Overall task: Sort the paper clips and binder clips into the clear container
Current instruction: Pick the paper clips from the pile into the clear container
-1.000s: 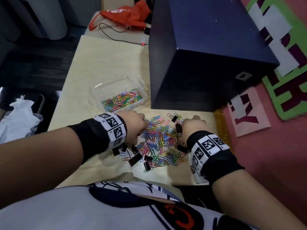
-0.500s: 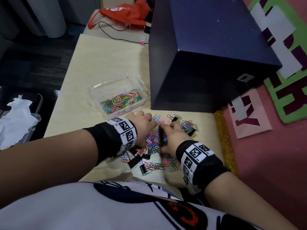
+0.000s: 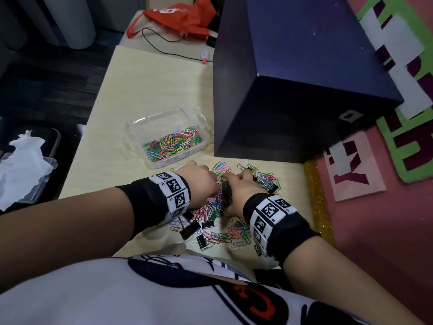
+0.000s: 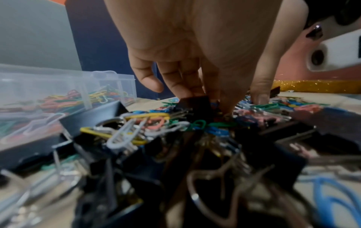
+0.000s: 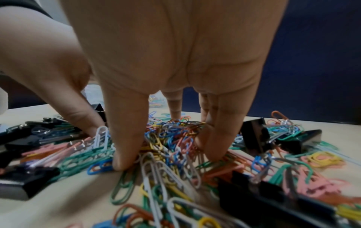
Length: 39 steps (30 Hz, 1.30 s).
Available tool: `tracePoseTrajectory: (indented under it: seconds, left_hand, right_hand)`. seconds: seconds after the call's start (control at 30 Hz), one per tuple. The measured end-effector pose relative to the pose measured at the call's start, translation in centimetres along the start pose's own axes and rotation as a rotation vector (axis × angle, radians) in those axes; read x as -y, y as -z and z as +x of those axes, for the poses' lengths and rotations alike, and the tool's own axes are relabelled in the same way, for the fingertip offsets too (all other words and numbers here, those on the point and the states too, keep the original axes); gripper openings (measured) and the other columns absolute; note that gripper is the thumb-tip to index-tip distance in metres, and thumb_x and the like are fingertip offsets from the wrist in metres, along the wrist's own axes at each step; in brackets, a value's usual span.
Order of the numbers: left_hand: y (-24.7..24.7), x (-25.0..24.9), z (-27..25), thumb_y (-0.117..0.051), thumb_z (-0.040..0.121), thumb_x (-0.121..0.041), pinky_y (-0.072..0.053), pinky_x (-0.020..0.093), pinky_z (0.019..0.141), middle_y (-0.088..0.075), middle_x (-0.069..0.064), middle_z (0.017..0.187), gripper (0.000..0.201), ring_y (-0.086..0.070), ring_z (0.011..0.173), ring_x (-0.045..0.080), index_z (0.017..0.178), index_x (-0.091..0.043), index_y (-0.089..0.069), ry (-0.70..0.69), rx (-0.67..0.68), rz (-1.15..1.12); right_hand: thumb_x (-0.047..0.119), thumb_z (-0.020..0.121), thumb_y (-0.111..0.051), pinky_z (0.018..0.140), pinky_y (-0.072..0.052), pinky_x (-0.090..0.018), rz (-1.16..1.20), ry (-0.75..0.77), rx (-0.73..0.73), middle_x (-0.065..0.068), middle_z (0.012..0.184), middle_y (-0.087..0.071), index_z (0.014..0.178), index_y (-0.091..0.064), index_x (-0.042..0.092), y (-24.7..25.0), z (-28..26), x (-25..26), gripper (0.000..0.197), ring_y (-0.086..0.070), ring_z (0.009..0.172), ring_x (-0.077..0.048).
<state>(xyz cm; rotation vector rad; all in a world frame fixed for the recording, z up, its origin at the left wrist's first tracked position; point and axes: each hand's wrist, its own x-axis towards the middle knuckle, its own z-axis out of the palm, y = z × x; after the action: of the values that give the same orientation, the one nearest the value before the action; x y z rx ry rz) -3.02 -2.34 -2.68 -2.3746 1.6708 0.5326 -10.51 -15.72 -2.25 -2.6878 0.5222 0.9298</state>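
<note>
Directly beneath right grip (image 3: 243, 186) and left grip (image 3: 201, 181), paper clips (image 3: 212, 211); right wide, fingers (image 5: 126, 138) straight among them; left's state unclear.

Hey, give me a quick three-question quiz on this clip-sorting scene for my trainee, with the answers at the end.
1. True or false: the clear container already holds binder clips.
2. Where are the fingertips of the left hand and the right hand? A. inside the container. B. in the loose pile of clips on the table. C. raised in the air.
3. What colour are the binder clips lying on the table?
Key: 1 false, only coloured paper clips show in it; 2 B; 3 black.
</note>
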Motion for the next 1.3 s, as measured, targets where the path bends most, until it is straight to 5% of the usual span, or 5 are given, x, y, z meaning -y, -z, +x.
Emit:
tracePoseTrajectory:
  seconds: [0.3,0.63,0.77,0.9,1.3]
  left_hand:
    - [2.3,3.0,-0.8,-0.052,0.089,-0.038,-0.045,0.031,0.063,-0.059,0.001,0.095,0.025,-0.060,0.091,0.023,0.100,-0.019,-0.063,0.141,0.025,0.024]
    - [2.1,3.0,-0.9,-0.058,0.085,-0.038,-0.052,0.041,0.080,-0.051,0.005,0.114,0.038,-0.054,0.106,0.027,0.118,-0.020,-0.057,0.272,-0.004,-0.070]
    - [0.8,0.5,0.2,-0.063,0.079,-0.054,-0.045,0.041,0.084,-0.052,0.005,0.116,0.056,-0.051,0.108,0.028,0.123,-0.022,-0.051,0.206,0.007,-0.080]
    - [0.5,-0.2,0.8,-0.060,0.086,-0.036,-0.042,0.037,0.076,-0.052,0.007,0.115,0.042,-0.054,0.106,0.029,0.123,-0.020,-0.049,0.217,0.010,-0.095]
    - [0.8,1.7,0.6,-0.050,0.092,-0.015,-0.046,0.035,0.075,-0.062,0.009,0.102,0.015,-0.059,0.096,0.030,0.105,-0.015,-0.055,0.204,-0.049,-0.232]
  right_hand:
    - [0.029,0.070,-0.083,0.089,-0.050,-0.038,-0.022,-0.005,-0.009,-0.007,0.136,-0.024,0.141,-0.028,0.033,-0.1,0.0,0.0,0.090,-0.052,0.115,-0.034]
    - [0.032,0.067,-0.084,0.094,-0.049,-0.035,-0.005,0.022,-0.021,-0.007,0.144,-0.016,0.148,-0.015,0.030,0.0,-0.1,-0.3,0.106,-0.052,0.118,-0.031]
    - [0.024,0.076,-0.076,0.086,-0.046,-0.032,0.012,0.050,-0.053,-0.007,0.131,-0.029,0.134,-0.039,0.024,0.0,-0.5,-0.5,0.069,-0.055,0.106,-0.029]
    - [0.016,0.084,-0.061,0.088,-0.047,-0.034,0.040,0.072,-0.092,-0.010,0.125,-0.035,0.128,-0.046,0.018,-0.5,-0.5,-0.5,0.046,-0.057,0.100,-0.033]
    - [0.004,0.087,-0.056,0.076,-0.043,-0.027,0.035,0.001,-0.197,-0.010,0.118,-0.047,0.111,-0.059,0.014,0.7,0.4,-0.1,0.026,-0.055,0.090,-0.027]
